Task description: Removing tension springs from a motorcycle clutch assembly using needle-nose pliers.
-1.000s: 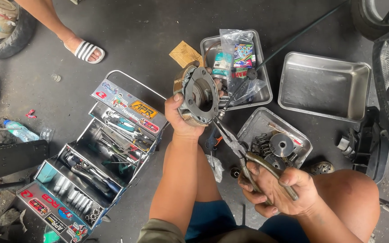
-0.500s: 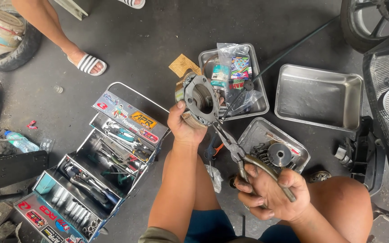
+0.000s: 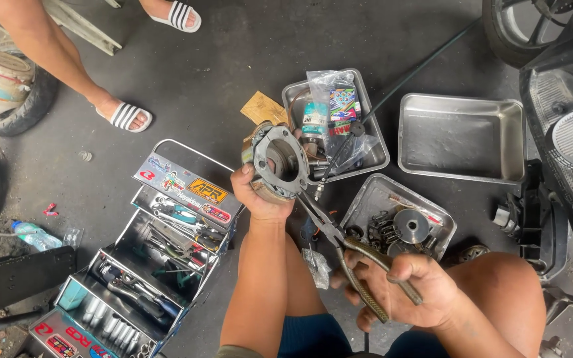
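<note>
Looks like a motorcycle repair workshop, work done right on a dark, stained concrete floor point(image 3: 247, 53). An open fold-out toolbox point(image 3: 147, 265) full of wrenches sits left of the fingers, steel trays point(image 3: 462, 136) of small parts right of them, worn tyres point(image 3: 8, 99) at the edge, a scooter body point(image 3: 565, 132) far right.

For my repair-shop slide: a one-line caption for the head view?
Left hand holds a round metal engine part while right hand works long-nose pliers at its rim.
</note>
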